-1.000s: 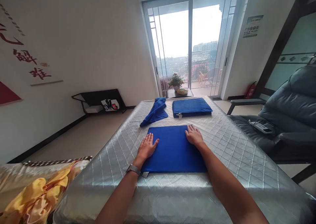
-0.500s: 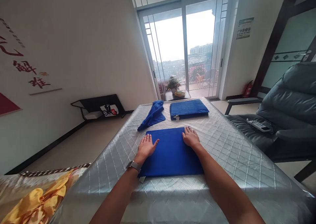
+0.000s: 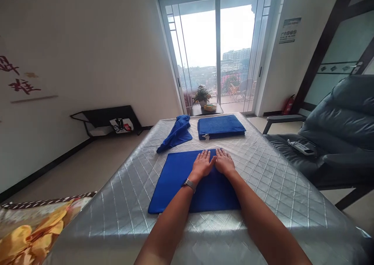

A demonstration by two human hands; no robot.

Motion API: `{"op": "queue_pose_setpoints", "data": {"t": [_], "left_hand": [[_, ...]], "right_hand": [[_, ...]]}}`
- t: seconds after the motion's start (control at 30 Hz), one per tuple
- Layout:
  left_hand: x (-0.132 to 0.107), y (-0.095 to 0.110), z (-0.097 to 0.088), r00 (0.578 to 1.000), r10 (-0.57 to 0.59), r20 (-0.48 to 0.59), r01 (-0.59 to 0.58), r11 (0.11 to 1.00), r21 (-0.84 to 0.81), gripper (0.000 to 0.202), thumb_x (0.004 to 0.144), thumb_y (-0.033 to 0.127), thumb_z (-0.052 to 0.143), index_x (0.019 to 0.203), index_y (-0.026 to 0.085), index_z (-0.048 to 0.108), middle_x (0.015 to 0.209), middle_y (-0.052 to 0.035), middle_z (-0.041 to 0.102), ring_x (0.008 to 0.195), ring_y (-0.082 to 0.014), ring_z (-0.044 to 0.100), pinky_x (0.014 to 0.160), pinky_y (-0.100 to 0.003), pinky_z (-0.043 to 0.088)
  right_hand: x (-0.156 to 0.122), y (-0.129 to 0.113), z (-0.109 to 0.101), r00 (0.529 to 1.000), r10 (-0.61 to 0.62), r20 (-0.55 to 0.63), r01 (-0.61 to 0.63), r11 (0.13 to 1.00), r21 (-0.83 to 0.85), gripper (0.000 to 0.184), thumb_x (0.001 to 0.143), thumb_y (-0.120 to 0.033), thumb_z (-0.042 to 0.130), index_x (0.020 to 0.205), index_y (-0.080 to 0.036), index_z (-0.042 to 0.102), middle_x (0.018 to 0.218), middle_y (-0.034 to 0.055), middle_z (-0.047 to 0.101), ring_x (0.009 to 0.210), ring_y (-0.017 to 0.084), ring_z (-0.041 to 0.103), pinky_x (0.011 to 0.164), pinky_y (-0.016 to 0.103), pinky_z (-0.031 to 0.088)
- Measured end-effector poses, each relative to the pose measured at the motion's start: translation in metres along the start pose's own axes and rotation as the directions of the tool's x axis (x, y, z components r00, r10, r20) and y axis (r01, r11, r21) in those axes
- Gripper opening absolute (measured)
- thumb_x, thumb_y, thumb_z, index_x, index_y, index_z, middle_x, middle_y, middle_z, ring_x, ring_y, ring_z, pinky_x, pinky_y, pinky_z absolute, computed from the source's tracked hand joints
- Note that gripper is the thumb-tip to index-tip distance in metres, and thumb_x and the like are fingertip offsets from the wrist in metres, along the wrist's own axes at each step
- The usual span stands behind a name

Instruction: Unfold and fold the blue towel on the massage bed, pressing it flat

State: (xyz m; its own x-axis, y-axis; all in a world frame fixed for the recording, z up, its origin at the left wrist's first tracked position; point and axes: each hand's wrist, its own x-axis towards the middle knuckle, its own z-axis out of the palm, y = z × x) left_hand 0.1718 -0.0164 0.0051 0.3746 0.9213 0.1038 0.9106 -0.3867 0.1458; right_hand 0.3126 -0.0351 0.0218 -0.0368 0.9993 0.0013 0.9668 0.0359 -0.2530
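A folded blue towel lies flat in front of me on the quilted silver cover. My left hand rests flat on its upper middle, fingers stretched out and pointing away from me. Right beside it, my right hand lies flat near the towel's upper right corner, with the two thumbs touching or almost so. Farther off sits a neat stack of folded blue towels with a white tag at its front edge. To its left is a crumpled blue towel.
A dark leather armchair holding a white corded device stands on the right. Beyond the bed's far end are a small table with a potted plant and a sliding glass door. Yellow cloth lies at lower left.
My left hand has slid right from the towel's left edge to beside my right hand. My right hand stays near the upper right corner. The view has shifted slightly.
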Motion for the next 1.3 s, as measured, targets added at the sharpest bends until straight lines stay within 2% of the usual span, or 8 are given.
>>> {"op": "queue_pose_setpoints", "data": {"t": [0.13, 0.3, 0.43, 0.67, 0.9, 1.3], "left_hand": [[-0.012, -0.051, -0.008, 0.994, -0.106, 0.008, 0.106, 0.994, 0.009, 0.081, 0.101, 0.066, 0.007, 0.161, 0.016, 0.029, 0.169, -0.0133, 0.027, 0.157, -0.0253, 0.021, 0.128, -0.046, 0.018], [-0.039, -0.119, -0.024, 0.971, -0.239, -0.001, 0.239, 0.970, 0.033, 0.083, 0.101, 0.064, 0.007, 0.161, 0.011, 0.030, 0.169, -0.0159, 0.025, 0.158, -0.0271, 0.020, 0.128, -0.047, 0.016], [-0.056, -0.150, -0.030, 0.954, -0.299, -0.024, 0.300, 0.953, 0.050, 0.083, 0.102, 0.062, 0.007, 0.160, 0.007, 0.028, 0.169, -0.0185, 0.025, 0.157, -0.0280, 0.021, 0.128, -0.045, 0.018], [-0.056, -0.158, -0.023, 0.953, -0.299, -0.050, 0.301, 0.952, 0.044, 0.085, 0.101, 0.064, 0.007, 0.160, 0.007, 0.028, 0.168, -0.0198, 0.025, 0.157, -0.0294, 0.022, 0.126, -0.047, 0.023], [-0.054, -0.158, -0.022, 0.950, -0.309, -0.045, 0.310, 0.951, 0.013, 0.091, 0.098, 0.069, 0.002, 0.160, 0.007, 0.029, 0.168, -0.0196, 0.025, 0.157, -0.0298, 0.022, 0.127, -0.047, 0.021], [-0.053, -0.156, -0.022, 0.946, -0.321, -0.046, 0.321, 0.947, 0.001, 0.091, 0.098, 0.070, 0.007, 0.160, 0.007, 0.028, 0.168, -0.0190, 0.024, 0.157, -0.0298, 0.021, 0.128, -0.047, 0.018]], "right_hand": [[0.001, -0.001, 0.000, 1.000, 0.011, 0.000, -0.011, 1.000, 0.004, 0.067, 0.104, -0.040, 0.019, 0.163, -0.009, 0.022, 0.171, 0.0069, 0.019, 0.159, 0.021, 0.013, 0.128, 0.042, 0.010], [0.001, 0.000, 0.000, 1.000, 0.015, 0.012, -0.015, 1.000, -0.014, 0.067, 0.104, -0.040, 0.018, 0.163, -0.009, 0.023, 0.172, 0.0055, 0.019, 0.159, 0.021, 0.013, 0.128, 0.041, 0.010], [0.002, -0.001, -0.001, 1.000, 0.020, 0.016, -0.019, 0.999, -0.032, 0.066, 0.105, -0.040, 0.017, 0.164, -0.010, 0.022, 0.172, 0.0053, 0.018, 0.159, 0.020, 0.012, 0.128, 0.039, 0.010], [0.004, -0.002, -0.002, 0.999, 0.028, 0.027, -0.026, 0.997, -0.076, 0.066, 0.104, -0.040, 0.017, 0.164, -0.012, 0.021, 0.172, 0.0054, 0.018, 0.159, 0.020, 0.013, 0.128, 0.040, 0.011], [0.007, -0.002, -0.003, 0.998, 0.036, 0.044, -0.031, 0.993, -0.112, 0.066, 0.104, -0.040, 0.018, 0.163, -0.011, 0.023, 0.171, 0.0067, 0.020, 0.158, 0.022, 0.015, 0.128, 0.044, 0.011], [0.010, -0.004, -0.003, 1.000, 0.011, 0.025, -0.008, 0.993, -0.114, 0.068, 0.105, -0.043, 0.014, 0.164, -0.011, 0.022, 0.172, 0.0060, 0.018, 0.159, 0.020, 0.012, 0.128, 0.040, 0.010]]}}
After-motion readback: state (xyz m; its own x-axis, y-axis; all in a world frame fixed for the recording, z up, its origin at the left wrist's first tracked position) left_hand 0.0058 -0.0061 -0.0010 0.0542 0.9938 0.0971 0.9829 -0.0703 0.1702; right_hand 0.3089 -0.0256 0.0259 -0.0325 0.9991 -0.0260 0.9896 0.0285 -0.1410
